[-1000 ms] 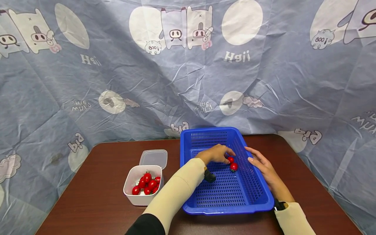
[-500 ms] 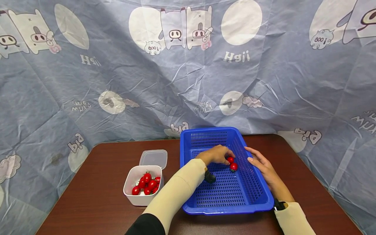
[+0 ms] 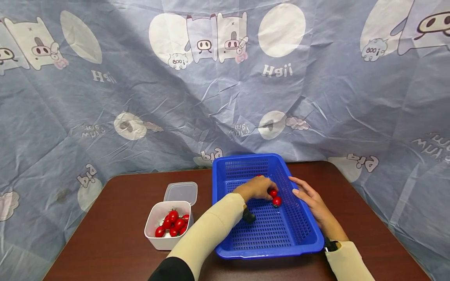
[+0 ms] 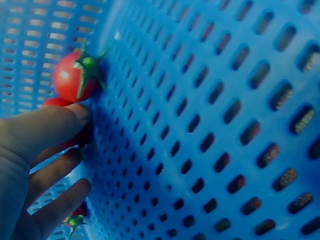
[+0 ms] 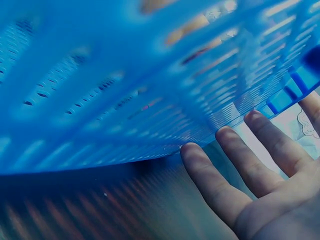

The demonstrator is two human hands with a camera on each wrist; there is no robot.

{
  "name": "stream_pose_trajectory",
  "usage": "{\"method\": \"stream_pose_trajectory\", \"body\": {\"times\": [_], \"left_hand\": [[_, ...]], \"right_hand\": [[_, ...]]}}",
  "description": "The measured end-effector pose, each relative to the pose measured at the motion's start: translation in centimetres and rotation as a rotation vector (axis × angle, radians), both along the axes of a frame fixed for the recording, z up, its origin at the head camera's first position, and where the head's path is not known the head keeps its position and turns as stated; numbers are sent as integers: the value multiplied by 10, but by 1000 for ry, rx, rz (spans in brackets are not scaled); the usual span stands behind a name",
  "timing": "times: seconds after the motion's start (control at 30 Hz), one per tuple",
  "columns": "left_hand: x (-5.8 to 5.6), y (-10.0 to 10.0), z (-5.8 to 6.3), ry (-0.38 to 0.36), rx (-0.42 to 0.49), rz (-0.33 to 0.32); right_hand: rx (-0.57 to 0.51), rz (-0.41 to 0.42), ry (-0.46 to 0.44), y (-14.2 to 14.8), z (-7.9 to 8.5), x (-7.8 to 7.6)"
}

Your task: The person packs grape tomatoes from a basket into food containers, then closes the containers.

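Note:
In the head view my left hand (image 3: 258, 188) reaches into the blue plastic basket (image 3: 268, 252). Its thumb and fingers pinch a red cherry tomato (image 3: 273, 193) near the right wall. A second cherry tomato (image 3: 277, 201) lies right beside it on the near side. The left wrist view shows this one's green stem star (image 4: 88, 62), while the pinched tomato is partly covered by the thumb (image 4: 55, 122). Another tomato shows low behind the fingers, by its green stem (image 4: 75, 221). My right hand (image 3: 316, 205) rests along the basket's right rim, with straight fingertips (image 5: 227, 135) against the outer wall.
Left of the basket stands a white container (image 3: 158, 242) with several cherry tomatoes in it. Its clear lid (image 3: 181, 192) lies just behind it on the brown table (image 3: 116, 226). A blue-grey printed cloth (image 3: 186, 97) hangs behind the table's far edge.
The head view has shifted slightly. My left hand has drawn in closer round the tomato, and a bit of another tomato now shows beyond its knuckles. My right hand keeps its place on the rim.

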State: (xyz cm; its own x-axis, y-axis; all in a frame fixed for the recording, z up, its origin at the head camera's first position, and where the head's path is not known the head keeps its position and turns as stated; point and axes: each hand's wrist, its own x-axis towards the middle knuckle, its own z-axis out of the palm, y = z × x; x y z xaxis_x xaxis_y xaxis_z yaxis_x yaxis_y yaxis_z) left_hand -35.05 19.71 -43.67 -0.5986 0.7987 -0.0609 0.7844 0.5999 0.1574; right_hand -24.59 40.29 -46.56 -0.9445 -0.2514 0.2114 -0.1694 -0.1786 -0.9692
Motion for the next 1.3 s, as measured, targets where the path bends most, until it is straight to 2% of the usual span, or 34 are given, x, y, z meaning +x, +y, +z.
{"method": "stream_pose_trajectory", "body": {"times": [0.13, 0.3, 0.5, 0.73, 1.03, 1.3], "left_hand": [[1, 2, -2, 71, -24, -9], [1, 3, -3, 111, -40, -12], [1, 0, 1, 114, -34, -1], [3, -2, 11, 127, 0, -31], [4, -6, 20, 117, 33, -68], [9, -8, 28, 127, 6, -76]], "right_hand": [[-1, 9, 18, -1, 0, 0], [-3, 10, 30, 0, 0, 1], [20, -5, 22, -2, 1, 0], [31, -13, -5, -1, 0, 0], [4, 3, 18, -2, -1, 1], [9, 7, 32, -4, 2, 1]]}}
